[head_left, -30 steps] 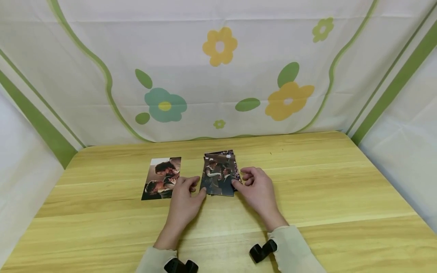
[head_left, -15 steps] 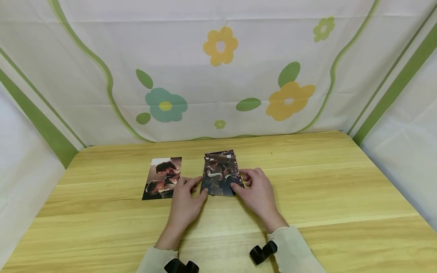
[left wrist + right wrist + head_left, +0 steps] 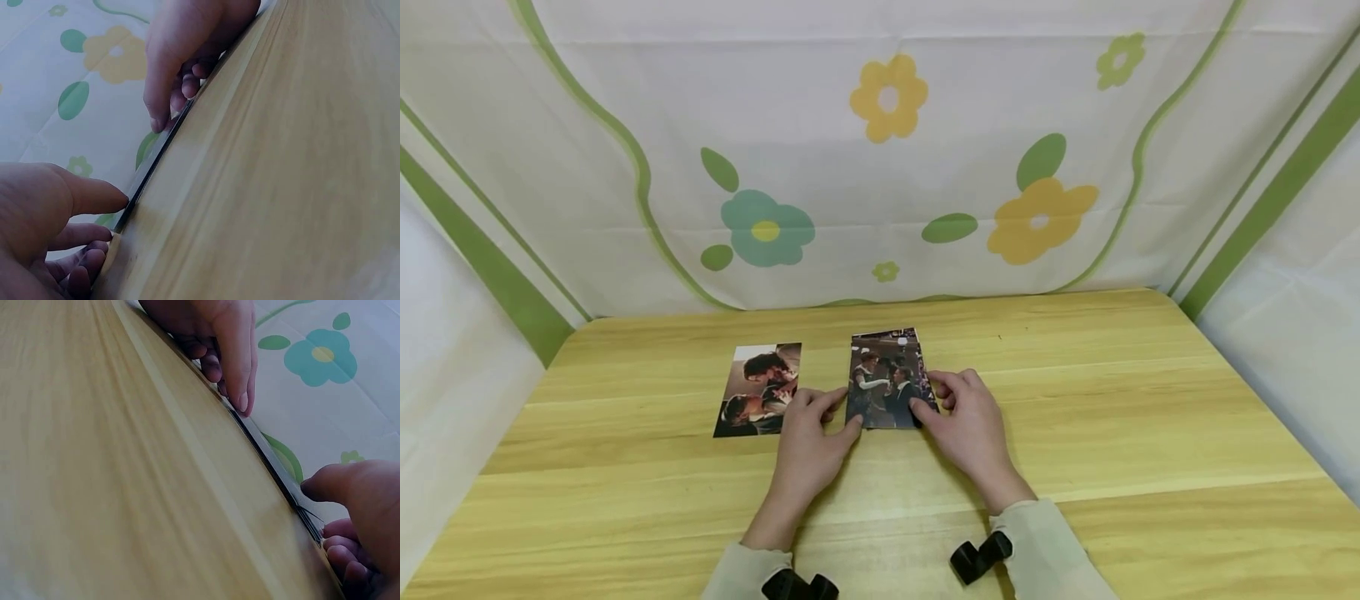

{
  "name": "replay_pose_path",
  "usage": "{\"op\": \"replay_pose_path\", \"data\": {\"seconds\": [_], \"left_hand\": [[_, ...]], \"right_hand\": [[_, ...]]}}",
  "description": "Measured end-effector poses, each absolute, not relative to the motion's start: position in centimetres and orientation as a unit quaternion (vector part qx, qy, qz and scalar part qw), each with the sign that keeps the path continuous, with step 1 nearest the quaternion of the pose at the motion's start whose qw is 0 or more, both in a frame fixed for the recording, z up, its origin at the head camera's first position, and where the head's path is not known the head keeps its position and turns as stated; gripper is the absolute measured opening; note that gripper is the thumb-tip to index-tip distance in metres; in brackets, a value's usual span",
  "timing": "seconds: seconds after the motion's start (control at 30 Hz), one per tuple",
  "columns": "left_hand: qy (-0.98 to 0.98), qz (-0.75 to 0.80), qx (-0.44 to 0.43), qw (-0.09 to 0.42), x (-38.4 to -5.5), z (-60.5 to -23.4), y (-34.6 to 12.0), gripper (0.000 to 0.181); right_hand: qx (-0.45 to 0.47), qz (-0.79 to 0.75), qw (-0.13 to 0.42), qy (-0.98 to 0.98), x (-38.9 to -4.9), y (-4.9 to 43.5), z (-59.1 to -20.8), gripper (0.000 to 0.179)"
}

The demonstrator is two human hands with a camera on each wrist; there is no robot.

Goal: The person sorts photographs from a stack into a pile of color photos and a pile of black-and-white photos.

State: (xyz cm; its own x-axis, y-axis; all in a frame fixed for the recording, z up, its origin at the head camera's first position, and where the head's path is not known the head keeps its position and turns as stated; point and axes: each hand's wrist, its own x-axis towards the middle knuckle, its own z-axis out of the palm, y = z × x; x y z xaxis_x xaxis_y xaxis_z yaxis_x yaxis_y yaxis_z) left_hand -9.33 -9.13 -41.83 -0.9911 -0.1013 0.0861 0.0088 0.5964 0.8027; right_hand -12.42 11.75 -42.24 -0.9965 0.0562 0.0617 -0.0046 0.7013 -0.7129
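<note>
A small stack of photos (image 3: 883, 387) lies on the table between the two hands, its top print showing two people in dark clothes. The edges of lower prints stick out at the far and right sides. My left hand (image 3: 812, 446) touches the stack's left edge with index finger and thumb, the thumb at the near corner. On the other side, my right hand (image 3: 970, 429) rests its thumb on the top print near its right edge, index finger against that edge. In the right wrist view the stack (image 3: 265, 453) appears edge-on, one corner slightly raised by the right fingers.
A single photo (image 3: 756, 392) lies flat to the left, its near right part beside the left hand. The wooden table (image 3: 1135, 417) extends around. A white cloth with printed flowers (image 3: 887, 208) hangs behind the table's far edge.
Both hands stay by the stack. The left fingers have shifted slightly right with the top print's left edge, and the prints now lie more in line. The single photo has not moved.
</note>
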Motion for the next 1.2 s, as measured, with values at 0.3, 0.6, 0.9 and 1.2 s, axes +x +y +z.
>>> {"op": "replay_pose_path", "data": {"seconds": [0.3, 0.6, 0.9, 1.2], "left_hand": [[-0.898, -0.433, 0.035, 0.069, -9.63, -42.01, -8.44, 0.043], [-0.900, -0.427, 0.031, 0.074, -9.29, -42.05, -8.32, 0.043], [-0.902, -0.424, 0.028, 0.077, -9.28, -42.14, -8.44, 0.042], [-0.905, -0.417, 0.029, 0.074, -9.31, -42.10, -8.36, 0.043]], "right_hand": [[-0.008, 0.375, 0.041, -0.926, -12.52, 11.89, -42.40, 0.050], [-0.007, 0.373, 0.041, -0.927, -12.31, 11.84, -42.45, 0.050], [-0.003, 0.372, 0.042, -0.927, -12.42, 11.71, -42.38, 0.051], [0.001, 0.359, 0.038, -0.933, -12.45, 11.73, -42.43, 0.060]]}}
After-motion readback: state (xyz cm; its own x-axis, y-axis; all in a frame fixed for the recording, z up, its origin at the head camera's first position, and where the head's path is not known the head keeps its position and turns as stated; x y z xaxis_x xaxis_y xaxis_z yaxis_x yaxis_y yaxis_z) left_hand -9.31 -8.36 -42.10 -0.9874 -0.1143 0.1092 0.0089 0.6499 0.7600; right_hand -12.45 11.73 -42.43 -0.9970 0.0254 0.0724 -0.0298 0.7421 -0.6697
